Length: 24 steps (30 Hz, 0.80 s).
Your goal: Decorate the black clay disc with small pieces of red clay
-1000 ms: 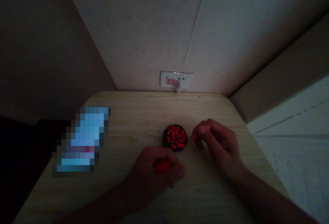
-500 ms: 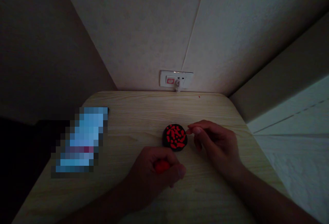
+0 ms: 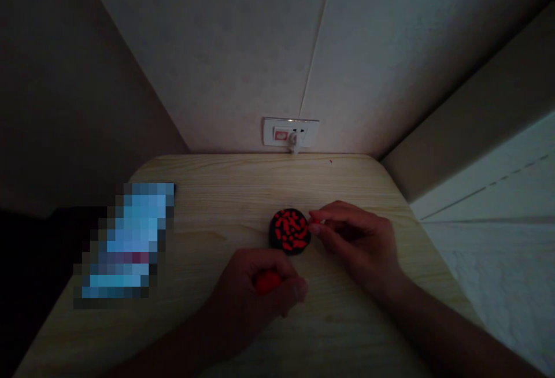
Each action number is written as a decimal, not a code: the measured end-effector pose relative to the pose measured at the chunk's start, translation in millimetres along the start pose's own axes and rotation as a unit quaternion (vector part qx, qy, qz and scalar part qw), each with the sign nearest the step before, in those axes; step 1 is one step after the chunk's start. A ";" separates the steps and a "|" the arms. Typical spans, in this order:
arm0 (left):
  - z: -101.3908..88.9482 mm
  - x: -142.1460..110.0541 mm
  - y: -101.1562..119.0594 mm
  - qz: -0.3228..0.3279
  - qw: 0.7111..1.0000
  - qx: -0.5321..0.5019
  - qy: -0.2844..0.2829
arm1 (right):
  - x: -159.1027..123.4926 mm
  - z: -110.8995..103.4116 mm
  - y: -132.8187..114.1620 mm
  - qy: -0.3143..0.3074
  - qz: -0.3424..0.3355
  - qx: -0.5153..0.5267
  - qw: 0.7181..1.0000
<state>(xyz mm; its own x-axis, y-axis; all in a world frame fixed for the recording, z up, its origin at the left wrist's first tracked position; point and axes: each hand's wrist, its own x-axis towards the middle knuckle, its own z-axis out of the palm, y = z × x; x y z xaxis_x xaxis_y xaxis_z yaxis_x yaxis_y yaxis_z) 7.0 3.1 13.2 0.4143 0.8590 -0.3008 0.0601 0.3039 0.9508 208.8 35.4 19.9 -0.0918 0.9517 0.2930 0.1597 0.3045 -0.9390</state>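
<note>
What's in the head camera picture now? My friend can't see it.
A left hand holds a red lump; a right hand's fingertips are beside a black disc with red bits, on a wooden table.

Dim room, blown-out bluish screen point(image 3: 130, 222) pixelated, dark left side, soft blurry detail

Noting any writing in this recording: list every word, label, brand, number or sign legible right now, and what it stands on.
No text can be read.
Screen on the left: pixelated, nothing legible.
Pink square on the wall socket plate: any mark is too small and blurred to read.
Black disc with red pieces: no lettering visible.
</note>
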 end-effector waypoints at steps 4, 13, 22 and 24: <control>-0.4 -0.2 -1.0 0.004 1.000 0.000 -0.005 | -0.7 -0.2 -0.2 -0.013 -0.004 -0.005 1.000; -1.5 0.8 -0.1 0.008 1.000 -0.003 -0.009 | -0.6 0.7 -2.5 -0.020 0.007 0.007 1.000; 0.2 1.5 -1.8 0.012 1.000 -0.007 -0.009 | -0.6 -2.9 -5.7 -0.028 0.035 -0.022 0.999; 0.3 1.5 -1.8 0.012 1.000 -0.009 -0.009 | -0.5 -1.3 -4.0 -0.011 0.037 -0.008 0.999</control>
<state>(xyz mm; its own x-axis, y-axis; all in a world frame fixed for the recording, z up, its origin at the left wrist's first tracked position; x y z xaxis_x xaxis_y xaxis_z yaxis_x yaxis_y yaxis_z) 7.8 3.7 11.1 0.4310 0.8589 -0.2765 0.0336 0.2909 0.9562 209.5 33.8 23.7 -0.1015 0.9707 0.2179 0.1823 0.2335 -0.9551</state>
